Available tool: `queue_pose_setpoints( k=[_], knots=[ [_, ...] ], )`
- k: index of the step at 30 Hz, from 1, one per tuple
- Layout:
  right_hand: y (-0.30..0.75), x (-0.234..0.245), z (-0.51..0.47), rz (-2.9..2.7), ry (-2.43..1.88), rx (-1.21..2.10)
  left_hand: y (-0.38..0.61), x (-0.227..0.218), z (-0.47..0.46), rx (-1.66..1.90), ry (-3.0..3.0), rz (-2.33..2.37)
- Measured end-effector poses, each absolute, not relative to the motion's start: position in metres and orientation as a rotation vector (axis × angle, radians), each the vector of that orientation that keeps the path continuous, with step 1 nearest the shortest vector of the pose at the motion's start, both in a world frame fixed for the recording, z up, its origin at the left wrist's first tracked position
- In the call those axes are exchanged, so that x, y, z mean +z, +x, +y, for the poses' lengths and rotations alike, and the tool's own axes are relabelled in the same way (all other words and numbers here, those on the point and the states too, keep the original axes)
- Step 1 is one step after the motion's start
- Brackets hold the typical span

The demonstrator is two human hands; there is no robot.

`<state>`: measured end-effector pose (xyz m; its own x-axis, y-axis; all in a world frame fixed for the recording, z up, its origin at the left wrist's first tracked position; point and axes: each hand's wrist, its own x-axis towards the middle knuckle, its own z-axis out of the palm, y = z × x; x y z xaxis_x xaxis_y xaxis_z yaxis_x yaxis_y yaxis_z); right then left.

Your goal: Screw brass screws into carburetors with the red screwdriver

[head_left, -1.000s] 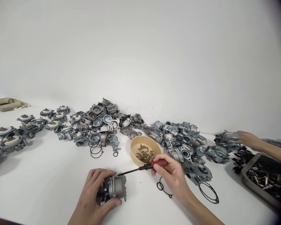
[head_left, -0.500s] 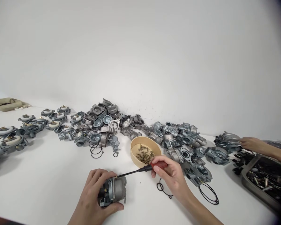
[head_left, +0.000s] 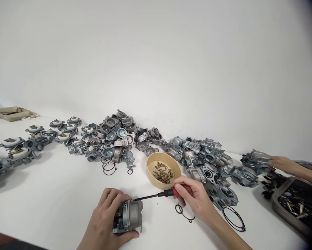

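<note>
My left hand (head_left: pixel 103 218) is wrapped around a small grey metal carburetor (head_left: pixel 129 216) resting on the white table near its front edge. In my right hand (head_left: pixel 193 198) I grip a screwdriver (head_left: pixel 161 194) with a red handle and a black shaft. Its tip touches the top edge of the carburetor. A thin black gasket ring (head_left: pixel 183 211) lies on the table just under my right hand. A round tan bowl (head_left: pixel 151 173) with several small brass screws in it stands just beyond the screwdriver.
Heaps of grey carburetor parts (head_left: pixel 116 135) run along the wall, with more carburetors (head_left: pixel 17 146) at the left. Black rubber rings (head_left: pixel 107 166) lie loose. Another person's hand (head_left: pixel 282 162) touches parts at the right, beside a grey tray (head_left: pixel 278 205) of small hardware. A beige tray (head_left: pixel 11 113) sits far left.
My view has shifted slightly, so everything sits a little lower and to the right. Both my hands keep their grip. The other person's hand has drawn back a little toward the right.
</note>
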<state>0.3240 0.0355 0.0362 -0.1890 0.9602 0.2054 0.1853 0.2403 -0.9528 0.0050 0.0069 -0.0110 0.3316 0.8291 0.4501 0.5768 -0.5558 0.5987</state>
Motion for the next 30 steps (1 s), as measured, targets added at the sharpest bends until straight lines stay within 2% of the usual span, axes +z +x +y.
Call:
queue_pose_setpoints(
  k=[8, 15, 20, 24, 27, 30],
  knots=[
    [0.325, 0.042, 0.032, -1.632, -0.977, 1.008, 0.006, -0.011, 0.006, 1.097, 2.318, 1.288],
    [0.324, 0.037, 0.031, -1.573, -1.132, 0.977, 0.009, -0.007, 0.003, 1.105, 2.427, 1.267],
    [0.325, 0.040, 0.030, -1.530, -1.026, 1.075, 0.009, -0.009, 0.001, 1.115, 2.469, 1.255],
    [0.324, 0.038, 0.031, -1.541, -1.168, 0.943, 0.009, -0.011, 0.002, 1.135, 2.504, 1.248],
    [0.323, 0.044, 0.027, -1.617, -1.082, 0.855, 0.009, -0.011, 0.002, 1.144, 2.506, 1.252],
    [0.322, 0.047, 0.025, -1.541, -1.018, 0.949, 0.008, -0.012, 0.001, 1.163, 2.504, 1.240]
  ],
)
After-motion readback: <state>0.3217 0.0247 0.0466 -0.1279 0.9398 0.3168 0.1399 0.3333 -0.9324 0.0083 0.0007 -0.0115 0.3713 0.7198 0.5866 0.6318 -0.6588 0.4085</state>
